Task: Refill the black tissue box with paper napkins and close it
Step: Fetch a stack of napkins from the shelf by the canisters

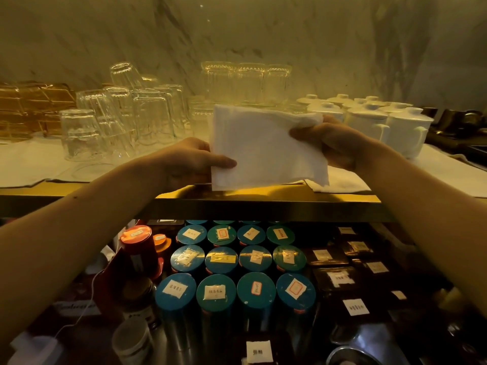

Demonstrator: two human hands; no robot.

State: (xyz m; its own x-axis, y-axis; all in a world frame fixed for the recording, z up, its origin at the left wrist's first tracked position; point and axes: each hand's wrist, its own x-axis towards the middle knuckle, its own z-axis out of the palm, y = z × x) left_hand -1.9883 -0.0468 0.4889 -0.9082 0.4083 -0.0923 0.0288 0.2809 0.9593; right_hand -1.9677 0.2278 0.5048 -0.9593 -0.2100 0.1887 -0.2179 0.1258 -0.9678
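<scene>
A white paper napkin (266, 151) is held up flat above the shelf's front edge, between both hands. My left hand (192, 160) pinches its lower left edge, thumb on the front. My right hand (334, 143) grips its upper right corner, where the paper is bunched. More white napkin paper (340, 184) lies on the shelf under my right hand. No black tissue box shows in this view.
Upturned clear glasses (118, 125) crowd the shelf's left and back. White lidded cups (384, 122) stand at the right. Amber glassware (29, 106) sits far left. Below the brass shelf edge (263, 200), blue-lidded tins (237, 259) and dark labelled boxes (342, 275) fill a lower level.
</scene>
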